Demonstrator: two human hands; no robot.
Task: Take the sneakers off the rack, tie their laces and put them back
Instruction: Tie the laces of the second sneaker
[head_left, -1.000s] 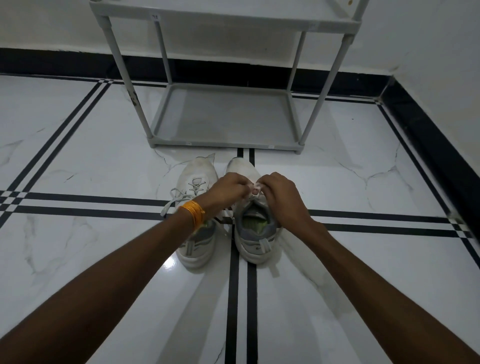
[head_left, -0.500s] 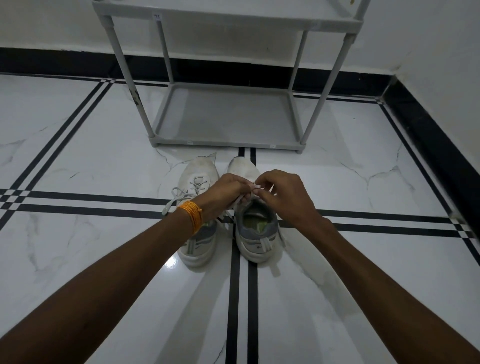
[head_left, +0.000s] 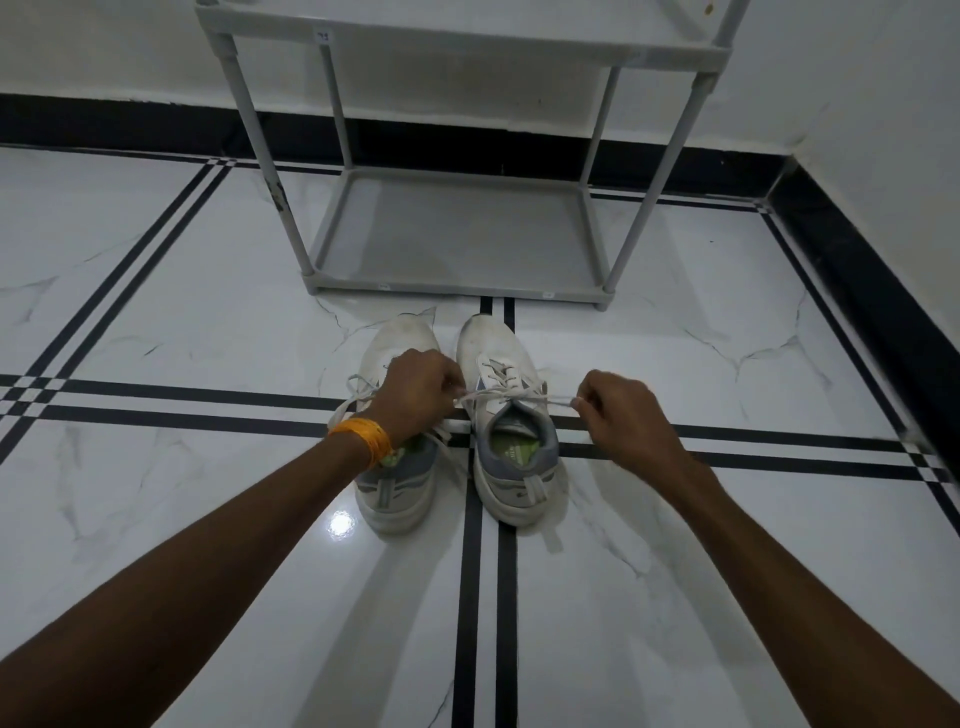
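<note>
Two white sneakers with grey heels stand side by side on the floor, toes toward the rack. On the right sneaker (head_left: 511, 415) the laces (head_left: 519, 401) are stretched taut sideways across its tongue. My left hand (head_left: 421, 397), with an orange band at the wrist, pinches one lace end above the gap between the shoes. My right hand (head_left: 621, 413) pinches the other end to the right of the shoe. The left sneaker (head_left: 397, 488) is partly hidden under my left hand, and its loose laces trail out to the left.
The grey shoe rack (head_left: 462, 288) stands just beyond the sneakers, its bottom shelf bare and an upper shelf at the top of the view. White marble floor with black stripes surrounds the shoes. A wall with black skirting runs along the back and right.
My hands were together over the right sneaker's tongue. They have pulled apart, the right hand moving out to the right, drawing the laces tight.
</note>
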